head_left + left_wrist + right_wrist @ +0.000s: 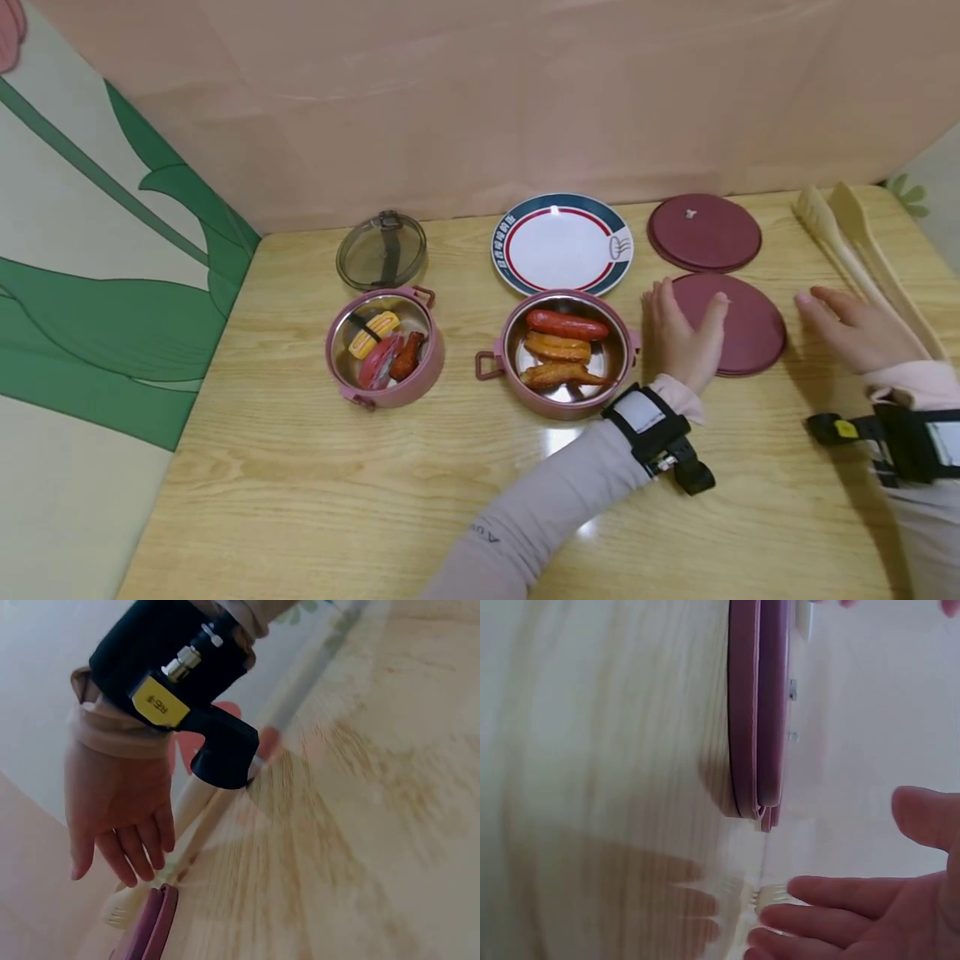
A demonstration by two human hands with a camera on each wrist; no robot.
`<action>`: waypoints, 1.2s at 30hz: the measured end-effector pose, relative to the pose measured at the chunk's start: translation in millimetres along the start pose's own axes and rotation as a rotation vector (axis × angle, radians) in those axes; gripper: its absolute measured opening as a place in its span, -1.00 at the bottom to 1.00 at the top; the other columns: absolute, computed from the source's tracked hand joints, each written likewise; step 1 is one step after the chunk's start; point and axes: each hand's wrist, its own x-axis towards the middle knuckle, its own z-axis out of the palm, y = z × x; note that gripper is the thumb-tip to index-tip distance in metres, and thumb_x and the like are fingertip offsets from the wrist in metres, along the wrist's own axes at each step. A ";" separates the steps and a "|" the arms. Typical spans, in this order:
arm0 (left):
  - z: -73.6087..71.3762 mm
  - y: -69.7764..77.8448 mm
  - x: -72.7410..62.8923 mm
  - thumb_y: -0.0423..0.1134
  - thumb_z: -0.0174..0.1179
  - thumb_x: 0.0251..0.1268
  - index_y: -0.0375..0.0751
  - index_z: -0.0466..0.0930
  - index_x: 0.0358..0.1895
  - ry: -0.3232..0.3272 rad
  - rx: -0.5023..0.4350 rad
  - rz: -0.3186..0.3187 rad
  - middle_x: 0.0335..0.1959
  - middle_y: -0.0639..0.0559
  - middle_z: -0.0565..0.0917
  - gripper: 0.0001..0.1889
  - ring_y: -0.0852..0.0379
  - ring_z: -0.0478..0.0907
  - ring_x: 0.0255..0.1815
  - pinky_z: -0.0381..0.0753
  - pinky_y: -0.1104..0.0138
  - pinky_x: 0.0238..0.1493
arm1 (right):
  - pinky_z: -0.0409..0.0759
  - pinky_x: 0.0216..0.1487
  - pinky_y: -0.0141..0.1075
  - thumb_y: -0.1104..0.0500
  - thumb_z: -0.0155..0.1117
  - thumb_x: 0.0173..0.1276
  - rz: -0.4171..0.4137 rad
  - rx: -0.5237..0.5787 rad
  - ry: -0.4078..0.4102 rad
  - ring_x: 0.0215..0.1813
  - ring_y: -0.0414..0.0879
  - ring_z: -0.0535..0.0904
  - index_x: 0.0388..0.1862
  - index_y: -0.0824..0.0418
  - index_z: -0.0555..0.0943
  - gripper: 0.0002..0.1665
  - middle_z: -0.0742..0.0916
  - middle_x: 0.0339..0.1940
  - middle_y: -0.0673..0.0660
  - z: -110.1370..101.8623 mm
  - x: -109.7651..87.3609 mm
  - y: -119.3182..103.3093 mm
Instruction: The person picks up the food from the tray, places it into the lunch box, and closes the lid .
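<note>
My left hand [686, 337] is open between the right-hand pot and a round maroon lid [750, 329], its fingers overlapping the lid's left edge in the head view. On the lid's other side is my right hand [862, 333], fingers extended and holding nothing. The left wrist view shows the right hand [124, 799] with its palm turned and fingers pointing down, above the lid's edge [161, 922]. In the right wrist view, the right fingers [832, 900] reach out beside the lid [746, 712], with a gap between them.
A second maroon lid [705, 233] lies behind the first. Wooden fork and spoon [888, 258] lie at right. One pink pot [558, 408] holds a toy sausage [566, 325]; another [420, 383] holds toy corn [375, 333]. Behind are a plate [558, 250] and a clear lid [375, 250].
</note>
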 end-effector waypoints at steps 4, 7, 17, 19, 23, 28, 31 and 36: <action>-0.7 -1.1 3.3 0.17 0.11 0.27 0.05 0.24 0.44 0.018 0.055 -0.021 0.48 0.09 0.24 -0.30 0.05 0.10 0.52 0.28 0.12 0.42 | 0.04 0.25 0.44 -0.12 -0.38 0.58 0.028 -0.009 -0.116 0.32 0.68 -0.02 0.41 0.66 -0.08 -0.13 0.08 0.33 0.73 -0.3 1.2 -3.4; -0.9 -0.5 3.4 0.13 0.11 0.28 0.00 0.25 0.44 0.025 0.074 -0.027 0.46 0.07 0.28 -0.32 0.05 0.14 0.50 0.29 0.17 0.41 | 0.43 0.03 0.23 -0.08 -0.35 0.59 -0.023 -0.062 -0.158 0.15 0.55 0.33 0.36 0.64 0.14 -0.21 0.35 0.23 0.63 0.8 1.5 -6.4; 4.6 -0.8 -4.0 0.06 0.08 0.33 -0.19 0.28 0.42 -0.023 0.136 0.047 0.42 0.03 0.35 -0.33 0.04 0.18 0.48 0.27 0.32 0.41 | 0.25 -0.36 -0.26 -0.06 -0.26 0.58 -0.069 -0.132 -0.182 -0.24 0.18 0.37 0.31 0.63 0.25 -0.26 0.35 -0.25 0.25 2.4 0.8 -7.6; 5.1 -0.7 -4.7 0.06 0.09 0.33 -0.18 0.28 0.42 -0.029 0.137 0.044 0.42 0.05 0.35 -0.34 0.04 0.17 0.48 0.27 0.32 0.41 | 0.34 -0.29 -0.13 -0.08 -0.28 0.58 -0.052 -0.123 -0.194 -0.14 0.29 0.36 0.32 0.63 0.22 -0.24 0.35 -0.17 0.33 1.2 1.0 -5.2; 5.9 -0.2 -6.5 0.03 0.10 0.32 -0.17 0.27 0.43 -0.042 0.102 0.031 0.42 0.05 0.34 -0.34 0.05 0.16 0.49 0.26 0.30 0.41 | 0.28 0.10 0.28 -0.11 -0.29 0.58 -0.017 -0.051 -0.201 0.25 0.54 0.18 0.36 0.64 0.10 -0.18 0.27 0.25 0.63 0.8 2.3 -2.6; 7.8 -0.6 -8.5 0.00 0.07 0.34 -0.24 0.28 0.42 -0.018 0.096 0.060 0.41 -0.01 0.35 -0.35 0.01 0.18 0.48 0.25 0.28 0.42 | 0.39 -0.15 -0.48 -0.08 -0.12 0.55 0.016 0.139 -0.127 0.16 0.19 0.40 0.36 0.65 0.05 -0.16 0.28 0.24 0.74 2.5 2.5 -5.4; 8.8 -1.3 -8.7 -0.01 0.06 0.35 -0.25 0.27 0.42 -0.009 0.084 0.063 0.42 -0.02 0.35 -0.36 0.01 0.18 0.48 0.24 0.27 0.43 | 0.29 -0.38 -0.65 -0.05 0.03 0.51 0.056 0.255 -0.072 -0.10 -0.37 0.51 0.38 0.53 0.11 -0.22 0.60 0.11 0.43 1.3 0.7 -8.4; 9.8 -2.0 -8.1 -0.02 0.06 0.36 -0.22 0.28 0.42 -0.007 0.067 0.053 0.41 0.00 0.35 -0.37 0.04 0.18 0.48 0.24 0.28 0.43 | 0.61 -0.44 -0.52 0.28 0.13 0.44 0.065 0.843 -0.051 -0.39 -0.40 0.63 0.05 0.08 0.40 -0.74 0.71 -0.38 -0.27 2.1 -3.6 -12.4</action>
